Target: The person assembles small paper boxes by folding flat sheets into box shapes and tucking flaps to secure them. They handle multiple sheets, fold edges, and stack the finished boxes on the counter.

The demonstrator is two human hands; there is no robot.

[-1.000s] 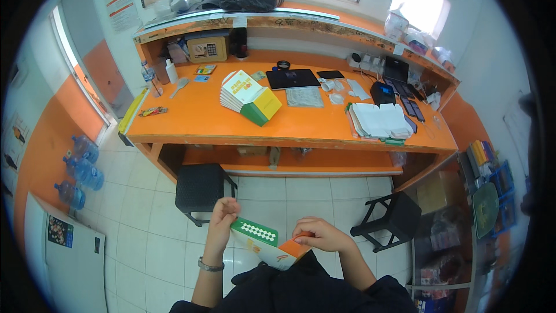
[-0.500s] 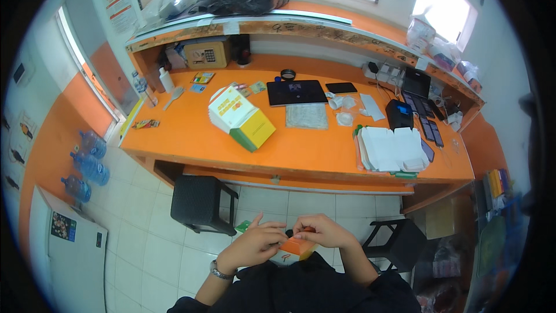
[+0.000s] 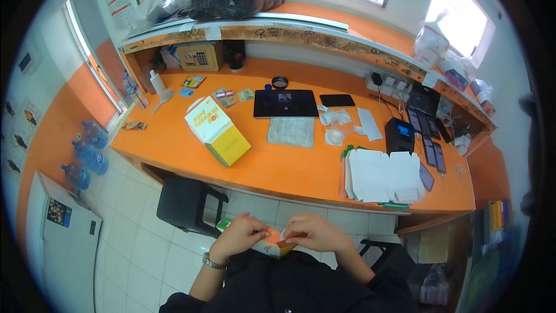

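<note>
A small orange, white and green carton box is in front of my body, below the desk's front edge. My left hand, with a metal watch on its wrist, grips the box's left part, fingers curled onto its top. A green end shows beyond that hand. My right hand is closed at the box's right end, thumb and fingers pinching an orange flap there. The underside of the box and some fingertips are hidden.
On the orange desk lie a yellow and white carton, a tablet, flattened white cartons, a black phone and a black device with a small screen. Black stools stand below; water bottles are at left.
My left fingers, partly raised before, now press on the top of the box. My right hand has closed on the orange flap. The whole view has shifted slightly.
</note>
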